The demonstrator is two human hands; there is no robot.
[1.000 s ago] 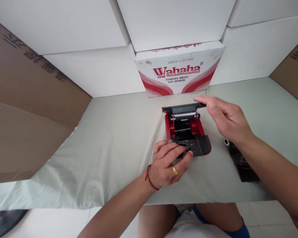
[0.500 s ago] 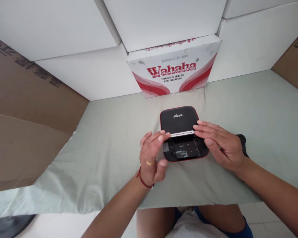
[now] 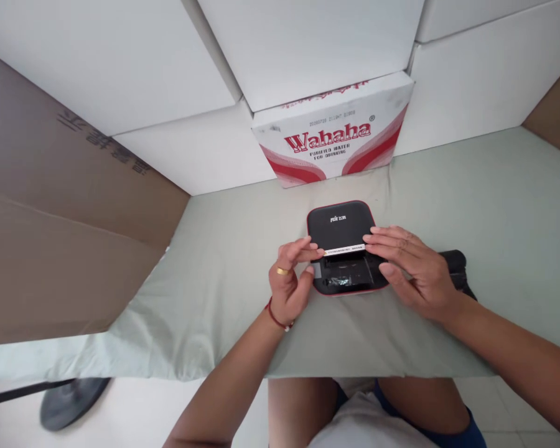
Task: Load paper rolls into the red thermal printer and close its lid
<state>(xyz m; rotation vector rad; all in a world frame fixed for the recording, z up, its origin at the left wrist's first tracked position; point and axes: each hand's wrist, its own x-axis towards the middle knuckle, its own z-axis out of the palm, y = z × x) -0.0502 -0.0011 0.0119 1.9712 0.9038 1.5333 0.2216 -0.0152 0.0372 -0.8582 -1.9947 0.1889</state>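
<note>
FEIE-marked device point(image 3: 347, 266): tabletop point(image 3: 224, 261), between our hands.
Left hand point(image 3: 290, 283): fingers curled, thumb apart.
Right hand point(image 3: 415, 270): fingers loosely extended, thumb apart, perhaps touching the lid point(image 3: 338, 231).
Lid: we should press both sides evenly.

1. Both arms in play: the left arm point(image 3: 236, 373) slants up from the bottom edge, while the right arm point(image 3: 508, 354) angles inward from the lower right.
2. Watch the left hand point(image 3: 289, 280): its fingers point(image 3: 300, 252) bend and point inward, with the left thumb point(image 3: 304, 286) angled up and a gap between.
3. Over to the right hand point(image 3: 420, 274): back uppermost, longer fingers nearly straight, the right thumb point(image 3: 396, 277) standing apart below them.
4. And the two hands face each other, fingertips roughly level, neither touching the other!
</note>
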